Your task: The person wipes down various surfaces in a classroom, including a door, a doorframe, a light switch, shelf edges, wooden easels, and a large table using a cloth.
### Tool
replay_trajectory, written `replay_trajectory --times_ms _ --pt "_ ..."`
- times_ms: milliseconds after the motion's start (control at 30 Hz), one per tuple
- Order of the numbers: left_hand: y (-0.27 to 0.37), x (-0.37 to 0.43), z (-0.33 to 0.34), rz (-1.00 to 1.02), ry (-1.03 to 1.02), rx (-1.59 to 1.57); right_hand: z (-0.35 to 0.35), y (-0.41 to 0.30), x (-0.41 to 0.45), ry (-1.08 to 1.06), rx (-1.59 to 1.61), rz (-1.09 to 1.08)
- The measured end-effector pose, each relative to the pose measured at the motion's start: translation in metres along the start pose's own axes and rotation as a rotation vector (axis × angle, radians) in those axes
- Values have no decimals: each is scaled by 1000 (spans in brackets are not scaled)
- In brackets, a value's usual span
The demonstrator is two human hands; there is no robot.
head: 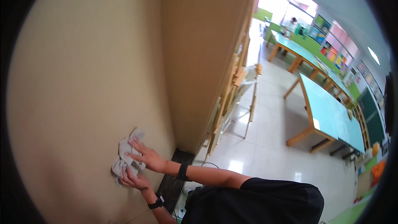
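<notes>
A crumpled light-grey cloth (126, 152) lies against a beige wall surface (90, 93). My right hand (150, 158), with a black band on its wrist, presses the upper part of the cloth to the wall with fingers spread. Just below it, my left hand (136, 181) has its fingers bunched on the lower part of the cloth. A dark watch (156, 202) is on the left wrist. Both palms are partly turned out of sight.
A brown wall panel (199, 53) juts out beside the hands, above a dark baseboard (169, 174). Wooden easels (236, 99) stand beyond its edge. Tables with light-blue tops (329, 109) occupy the room at right. A person (289, 26) is at the far window.
</notes>
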State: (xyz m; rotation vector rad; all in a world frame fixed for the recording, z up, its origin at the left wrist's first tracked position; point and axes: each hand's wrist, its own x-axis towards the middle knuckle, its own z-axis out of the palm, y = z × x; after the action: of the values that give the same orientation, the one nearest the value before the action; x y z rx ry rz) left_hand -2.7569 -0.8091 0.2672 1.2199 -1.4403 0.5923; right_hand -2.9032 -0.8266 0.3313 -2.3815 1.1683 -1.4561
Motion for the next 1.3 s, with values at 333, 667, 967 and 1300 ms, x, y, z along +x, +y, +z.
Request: replay_trajectory --times_ms 333,667,967,1300 --pt "72 -59 26 -582 -754 -803 -76 37 -101 -345 114 607" --pt "202 -41 -4 -339 -1140 -1055 -248 71 -175 -410 361 733" --pt "316 -55 -5 -277 -910 -988 -353 94 -205 -194 438 679" --pt "427 46 52 184 -520 -866 -455 114 -140 232 39 447"
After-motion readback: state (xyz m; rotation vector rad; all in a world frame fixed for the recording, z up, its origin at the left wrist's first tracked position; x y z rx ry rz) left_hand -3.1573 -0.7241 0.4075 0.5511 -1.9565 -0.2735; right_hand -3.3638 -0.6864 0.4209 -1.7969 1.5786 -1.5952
